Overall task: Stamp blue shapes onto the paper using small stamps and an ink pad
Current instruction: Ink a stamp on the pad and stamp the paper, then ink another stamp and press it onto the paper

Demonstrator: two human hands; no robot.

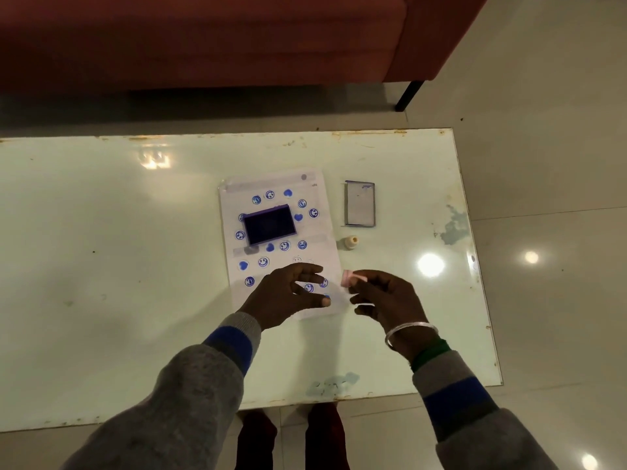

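Note:
A white paper (234,198) lies on the pale glossy table (101,232), covered with several blue smiley and heart prints. The open blue ink pad (269,224) sits on the paper's middle. My right hand (386,300) hovers just off the paper's lower right edge, fingers pinched on a small pink stamp (349,278). My left hand (288,293) floats above the paper's lower part with fingers spread and nothing in it, hiding some prints. A small cream stamp (350,243) lies on its side right of the paper.
The ink pad's lid (359,203) rests on the table beyond the cream stamp. A red sofa (203,39) stands behind the table, its black leg (409,96) on the tiled floor. The table's right edge (475,252) is close to my right hand.

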